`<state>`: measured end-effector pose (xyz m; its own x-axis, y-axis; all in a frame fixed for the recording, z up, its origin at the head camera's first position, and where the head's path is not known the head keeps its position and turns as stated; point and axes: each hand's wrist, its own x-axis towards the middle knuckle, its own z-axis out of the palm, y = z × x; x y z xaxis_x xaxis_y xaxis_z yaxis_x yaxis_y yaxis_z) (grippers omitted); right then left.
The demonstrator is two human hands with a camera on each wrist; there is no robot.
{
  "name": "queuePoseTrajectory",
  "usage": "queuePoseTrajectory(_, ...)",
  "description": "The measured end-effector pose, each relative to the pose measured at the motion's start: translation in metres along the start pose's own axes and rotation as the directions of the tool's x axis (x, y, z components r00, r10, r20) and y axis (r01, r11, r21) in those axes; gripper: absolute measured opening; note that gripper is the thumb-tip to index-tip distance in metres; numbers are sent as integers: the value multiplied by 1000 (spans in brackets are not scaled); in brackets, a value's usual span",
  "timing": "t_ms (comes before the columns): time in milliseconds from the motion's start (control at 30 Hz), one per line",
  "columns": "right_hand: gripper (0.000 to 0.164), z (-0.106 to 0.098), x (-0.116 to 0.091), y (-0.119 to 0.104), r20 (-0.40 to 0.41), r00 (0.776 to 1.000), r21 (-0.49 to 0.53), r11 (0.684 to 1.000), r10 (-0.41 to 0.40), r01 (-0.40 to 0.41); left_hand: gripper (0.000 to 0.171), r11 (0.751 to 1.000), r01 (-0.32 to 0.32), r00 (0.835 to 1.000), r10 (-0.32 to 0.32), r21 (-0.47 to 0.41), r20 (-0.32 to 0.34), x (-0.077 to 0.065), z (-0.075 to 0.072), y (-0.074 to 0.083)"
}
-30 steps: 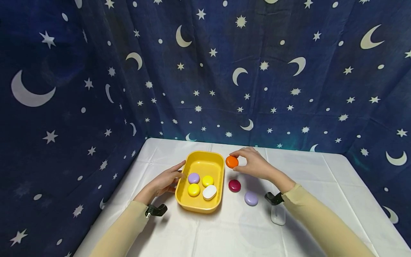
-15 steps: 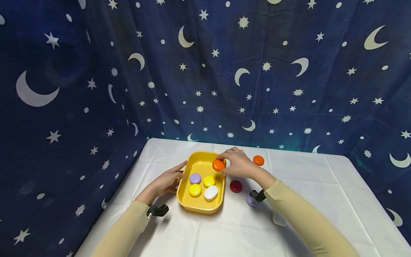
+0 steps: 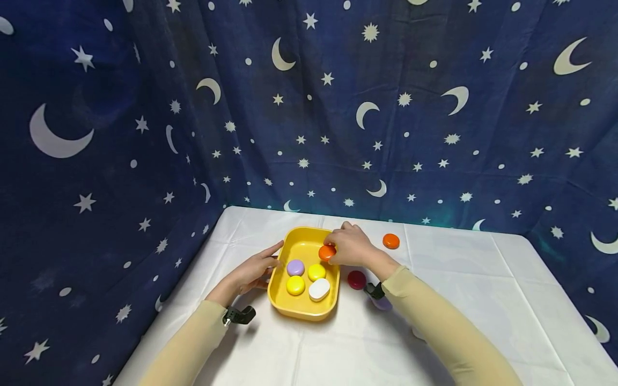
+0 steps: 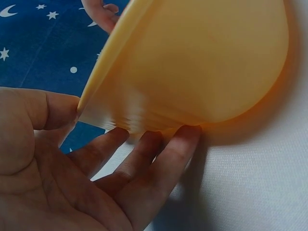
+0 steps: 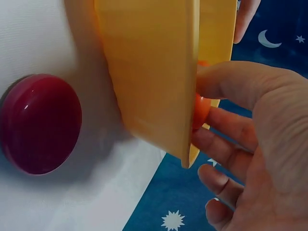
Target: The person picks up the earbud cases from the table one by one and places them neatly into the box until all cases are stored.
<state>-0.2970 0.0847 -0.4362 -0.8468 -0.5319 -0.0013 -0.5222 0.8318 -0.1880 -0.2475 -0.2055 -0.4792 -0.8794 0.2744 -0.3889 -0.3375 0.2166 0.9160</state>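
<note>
Refer to white-covered table (image 3: 270, 354). Carries yellow tray (image 3: 302, 315); from tray, locate orange disc (image 3: 391, 241) at 2 o'clock, dark red disc (image 3: 357, 280) at 3, partly hidden purple disc (image 3: 381, 304) at 4, mostly hidden white piece (image 3: 417, 334) beyond.

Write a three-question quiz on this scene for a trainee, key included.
1. Which hand holds a glossy round orange disc?
2. True or false: the glossy round crimson disc lies outside the yellow, rounded-rectangular tray.
3. How many glossy round yellow discs lie in the tray?

Key:
1. The right hand.
2. True.
3. Two.
</note>
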Motion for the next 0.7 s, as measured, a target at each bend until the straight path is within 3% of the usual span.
queuePoseTrajectory(700,48,-1,2,-1,65,994,5,996,85,-86,68,1000,9,1000,-9,16,-6,2,0,-1)
